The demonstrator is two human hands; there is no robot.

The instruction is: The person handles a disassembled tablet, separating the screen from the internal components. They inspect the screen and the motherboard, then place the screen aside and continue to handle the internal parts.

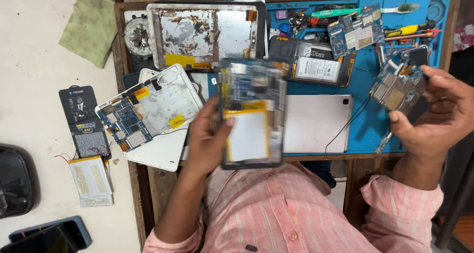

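1. At centre frame, the left hand (210, 139) grips an opened tablet (253, 114) by its left edge, thumb over the rim and fingers hidden behind; the exposed side faces the camera, showing a pale battery (247, 134) and a blue board above it. The tablet appears blurred.
2. At right of frame, the right hand (434, 112) pinches a small circuit board (397, 85) between thumb and curled fingers, component side tilted towards the viewer; a thin black wire (348, 122) hangs from it.
3. Both forearms rise from pink striped sleeves (400, 213) at the lower edge, wrists bent inward.
4. Behind the hands, a blue work mat (365, 119) carries a silver back cover (316, 122), another board and hand tools; at left lies a white tablet shell (153, 115).
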